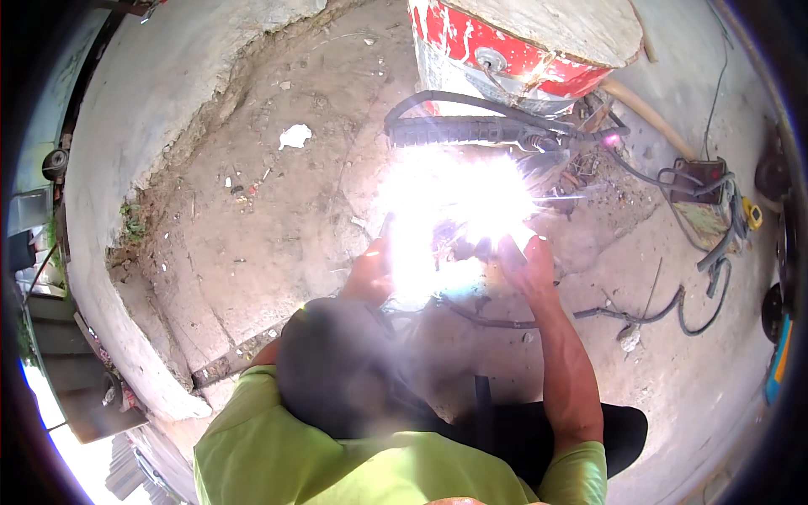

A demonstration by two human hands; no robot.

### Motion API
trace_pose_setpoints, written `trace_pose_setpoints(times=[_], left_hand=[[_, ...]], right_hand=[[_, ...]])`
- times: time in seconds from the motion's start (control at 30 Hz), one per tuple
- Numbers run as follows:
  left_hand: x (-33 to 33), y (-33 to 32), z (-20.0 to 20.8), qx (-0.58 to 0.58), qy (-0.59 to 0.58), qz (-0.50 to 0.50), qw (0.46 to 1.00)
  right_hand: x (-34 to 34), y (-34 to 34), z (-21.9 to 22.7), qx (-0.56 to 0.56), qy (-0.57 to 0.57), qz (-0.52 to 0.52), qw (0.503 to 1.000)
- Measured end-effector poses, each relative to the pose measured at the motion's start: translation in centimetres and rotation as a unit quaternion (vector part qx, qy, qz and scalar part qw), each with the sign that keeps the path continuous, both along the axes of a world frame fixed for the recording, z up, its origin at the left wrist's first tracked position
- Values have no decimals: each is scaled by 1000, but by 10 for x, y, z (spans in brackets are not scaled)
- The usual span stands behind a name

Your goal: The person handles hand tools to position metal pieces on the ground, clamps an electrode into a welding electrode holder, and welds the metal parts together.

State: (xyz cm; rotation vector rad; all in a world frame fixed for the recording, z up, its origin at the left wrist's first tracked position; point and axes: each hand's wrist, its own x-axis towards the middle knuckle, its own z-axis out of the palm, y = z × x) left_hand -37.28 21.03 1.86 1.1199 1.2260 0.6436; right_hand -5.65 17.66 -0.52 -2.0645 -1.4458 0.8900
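Note:
A glaring white welding arc (459, 202) burns on the ground in front of me and washes out the work beneath it. My left hand (370, 271) reaches up to the left side of the glare, its fingers lost in the light. At the lower right of the arc, my right hand (530, 268) has its fingers bent inward, closed on something that the brightness hides. A dark cable (497, 322) runs under my right forearm toward the arc. Just beyond the glare lies a black ribbed length (454, 130). A blurred dark rounded shape (332, 370) covers part of my left arm.
A red and white drum (522, 55) with a pale flat top stands at the far side. To the right sits a box (703, 206) with cables, beside a yellow item (752, 213). A wooden pole (648, 118) leans near the drum. A broken concrete edge (215, 97) borders the left.

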Motion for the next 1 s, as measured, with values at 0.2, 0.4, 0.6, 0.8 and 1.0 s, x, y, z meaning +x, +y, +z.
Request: trace_pose_setpoints(times=[0.2, 0.4, 0.6, 0.8, 1.0], left_hand=[[-1, 6, -1, -2, 108, -24, 994], [-7, 2, -12, 7, 140, -39, 989], [-11, 1, -25, 19, 144, -45, 988], [0, 1, -11, -23, 94, -16, 995], [-7, 2, -14, -44, 170, -34, 984]], right_hand=[[-2, 9, 7, -93, -46, 13, 994], [1, 3, 2, -46, -64, 27, 997], [2, 6, 1, -51, -69, 34, 996], [5, 3, 4, -55, -75, 37, 995], [0, 5, 7, -63, -74, 6, 995]])
